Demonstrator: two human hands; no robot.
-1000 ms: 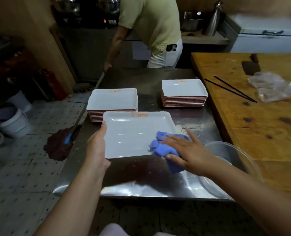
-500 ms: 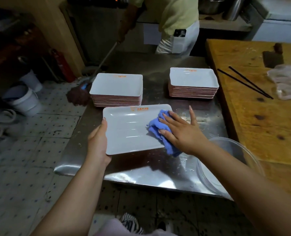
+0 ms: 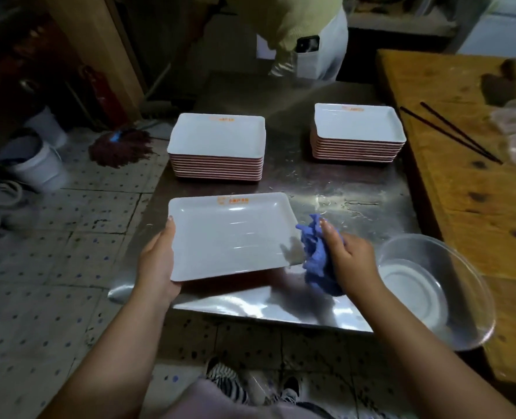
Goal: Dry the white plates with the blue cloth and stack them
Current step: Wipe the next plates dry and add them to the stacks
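A white rectangular plate (image 3: 229, 234) with an orange mark is held just above the steel table (image 3: 341, 189). My left hand (image 3: 157, 264) grips its left edge, thumb on the rim. My right hand (image 3: 347, 261) holds the bunched blue cloth (image 3: 317, 255) at the plate's right edge, off its surface. Two stacks of white plates stand farther back: one at the middle left (image 3: 217, 146) and one at the right (image 3: 358, 131).
A clear glass bowl (image 3: 432, 285) sits at the table's near right corner. A wooden table (image 3: 477, 189) with black chopsticks (image 3: 453, 131) lies to the right. A person (image 3: 308, 34) mops behind; the mop head (image 3: 120, 146) and white buckets (image 3: 36, 164) are on the floor at left.
My right hand with the cloth has slid off the plate's inside to its right edge. The view has tilted down. The mop head has shifted on the floor.
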